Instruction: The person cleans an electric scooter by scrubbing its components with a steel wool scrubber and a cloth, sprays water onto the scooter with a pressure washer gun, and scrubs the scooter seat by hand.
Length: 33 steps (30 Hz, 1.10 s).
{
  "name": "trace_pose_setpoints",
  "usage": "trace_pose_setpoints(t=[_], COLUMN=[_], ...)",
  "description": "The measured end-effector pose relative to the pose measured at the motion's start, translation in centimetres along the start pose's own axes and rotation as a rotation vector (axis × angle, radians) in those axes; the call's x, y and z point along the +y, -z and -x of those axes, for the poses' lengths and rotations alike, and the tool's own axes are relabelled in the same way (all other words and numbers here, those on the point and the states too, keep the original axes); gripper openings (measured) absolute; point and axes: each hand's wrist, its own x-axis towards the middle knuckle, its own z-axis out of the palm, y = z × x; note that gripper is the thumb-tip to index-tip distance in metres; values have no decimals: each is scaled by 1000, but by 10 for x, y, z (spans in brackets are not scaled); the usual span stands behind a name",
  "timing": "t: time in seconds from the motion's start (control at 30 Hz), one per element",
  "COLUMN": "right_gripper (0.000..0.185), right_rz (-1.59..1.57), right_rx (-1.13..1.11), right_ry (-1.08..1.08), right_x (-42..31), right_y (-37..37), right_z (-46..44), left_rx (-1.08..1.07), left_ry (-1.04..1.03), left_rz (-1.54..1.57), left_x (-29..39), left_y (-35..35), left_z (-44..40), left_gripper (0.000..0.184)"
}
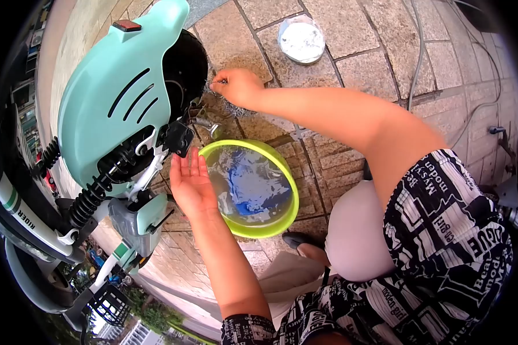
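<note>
My left hand (193, 187) is open, palm up, its fingertips just below a black block-like part (177, 138) on a mint-green scooter (112, 86). Whether the fingertips touch that part, I cannot tell. My right hand (239, 87) is closed beside the dark wheel (190, 63) under the scooter's fender. Something small and dark shows at its fingertips, too small to name. Below that hand is a grey, wiry-looking patch (235, 109). A lime-green basin (294, 201) holds cloudy water with a blue shape in it, close beside my left hand.
A round container with a shiny silver top (302, 40) stands on the paving (351, 34). A grey hose or cable (418, 57) runs across the ground at the right. The scooter's black spring (92, 198) and a metal bolt-like part (210, 126) jut out near my hands.
</note>
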Motion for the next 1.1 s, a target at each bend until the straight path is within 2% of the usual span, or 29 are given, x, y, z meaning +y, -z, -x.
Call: trace_pose_setpoints(t=[0.03,0.1,0.17,0.23,0.27,0.33,0.43,0.5,0.57,0.63,0.7,0.77,0.83,0.9,0.97,1.03,1.1], right_gripper=[22,19,18,18,19,20,19,20,28,31,33,36,36,34,30,31,36], right_rz=[-94,-66,-56,501,494,448,329,43,-112,61,173,196,305,491,798,1113,1503], right_rx=[-68,-230,-227,-164,-112,-104,-138,-256,-448,-370,-231,-259,-308,-542,-776,-906,-877], right_ry=[71,90,100,174,84,88,154,200,145,45,-95,-83,172,377,564,709,826], right_x=[8,17,23,23,23,23,27,33,28,17,16,-10,-30,-60,-60,-31,-13], right_y=[-18,-42,-44,-32,-28,-28,-43,-54,-34,-10,1,10,4,2,-17,-44,-52], right_z=[-2,-2,-18,-45,-54,-51,-35,-28,-32,-22,-5,33,80,124,146,149,161], left_rx=[-42,-74,-125,-108,-82,2,-15,-4,33,26,24,-22,-94,-150,-209,-299,-363], left_ry=[-44,-53,-61,-75,-106,-151,-97,-69,-27,14,32,23,-8,-58,-112,-138,-104], left_rz=[5,-11,-120,-172,-229,-257,-228,-237,-325,-391,-443,-463,-466,-452,-438,-401,-462], left_x=[6,15,21,22,20,19,24,26,31,32,35,37,38,36,29,18,8], left_y=[-5,-17,-24,-27,-23,-24,-23,-19,-19,-10,-7,-5,-3,4,12,28,44], left_z=[1,4,1,-9,-15,-20,-22,-26,-24,-32,-35,-35,-33,-32,-28,-17,-7], left_gripper=[37,38,38,33,28,17,14,16,20,29,26,27,47,45,43,35,29])
